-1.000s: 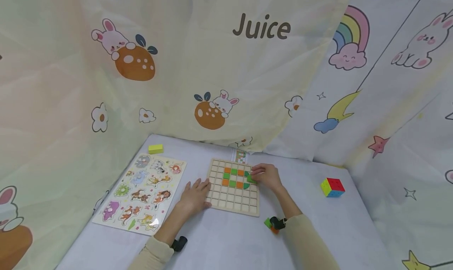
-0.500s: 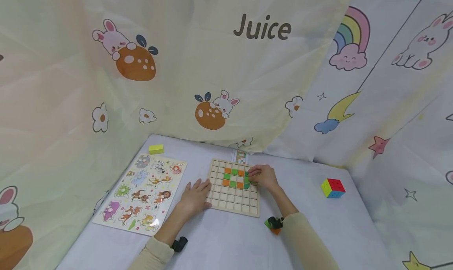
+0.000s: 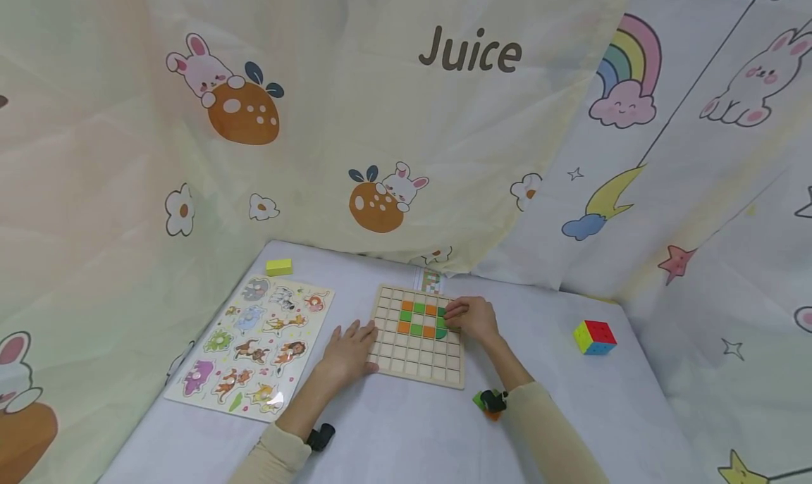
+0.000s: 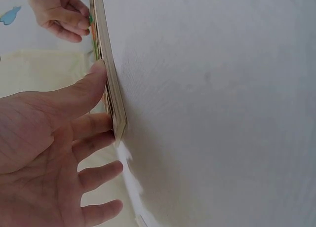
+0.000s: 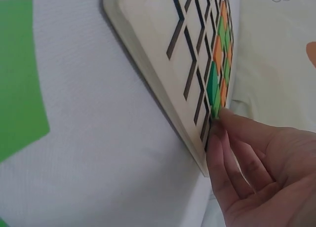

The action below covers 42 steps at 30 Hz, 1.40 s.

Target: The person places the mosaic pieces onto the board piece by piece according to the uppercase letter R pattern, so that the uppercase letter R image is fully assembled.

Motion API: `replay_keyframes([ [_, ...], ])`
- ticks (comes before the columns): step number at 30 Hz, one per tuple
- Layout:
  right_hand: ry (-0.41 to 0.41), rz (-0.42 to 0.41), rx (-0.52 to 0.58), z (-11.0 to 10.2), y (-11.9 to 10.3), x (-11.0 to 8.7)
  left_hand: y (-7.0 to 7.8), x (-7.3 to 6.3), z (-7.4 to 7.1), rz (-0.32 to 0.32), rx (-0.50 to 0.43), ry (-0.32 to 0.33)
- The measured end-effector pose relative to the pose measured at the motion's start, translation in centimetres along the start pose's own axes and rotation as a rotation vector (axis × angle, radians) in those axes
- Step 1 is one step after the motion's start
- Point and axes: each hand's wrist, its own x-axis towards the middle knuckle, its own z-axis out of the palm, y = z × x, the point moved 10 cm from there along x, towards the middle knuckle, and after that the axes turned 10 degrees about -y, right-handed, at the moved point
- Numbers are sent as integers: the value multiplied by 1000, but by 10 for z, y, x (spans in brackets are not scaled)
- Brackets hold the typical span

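A square wooden grid board (image 3: pixel 415 361) lies on the white table, with orange and green tiles (image 3: pixel 416 328) in part of its grid. At its right side, my right hand (image 3: pixel 474 318) pinches a green tile (image 5: pixel 216 107) between thumb and fingertips. That tile sits low at the grid, beside a dark green piece (image 5: pixel 212 86); the fingers partly hide it. My left hand (image 3: pixel 347 354) rests at the board's left edge with fingers spread, its thumb and some fingers touching the wood in the left wrist view.
An animal puzzle board (image 3: pixel 254 346) lies to the left, a yellow block (image 3: pixel 279 267) behind it. Behind the grid board is a small pattern card (image 3: pixel 431 281). Loose green and orange pieces (image 3: pixel 478 399) lie by the right wrist. A puzzle cube (image 3: pixel 595 337) stands farther right.
My right hand has moved slightly left and brought the green tile down to the column by the dark green pieces. My left hand has stayed at the board's edge.
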Motion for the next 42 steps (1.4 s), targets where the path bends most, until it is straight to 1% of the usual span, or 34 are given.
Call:
replay_keyframes([
  [4,7,-3,35,-4,-1,-6,0,0,0,6,-2,-1],
  [13,18,-73,48,-14,-11,-18,1,-1,-3,15,11,-9],
  [19,31,-90,80,-26,-17,-34,1,0,0,15,4,-8],
  [24,37,-80,78,-32,-14,-50,1,0,1,18,-15,-9],
  [30,28,-42,47,-32,-5,-73,-1,0,0,14,-17,-12],
  [35,1,14,-17,-28,3,-92,-1,0,0,17,-6,-12],
  [42,-93,125,-98,-12,17,-122,0,0,1,12,-15,-13],
])
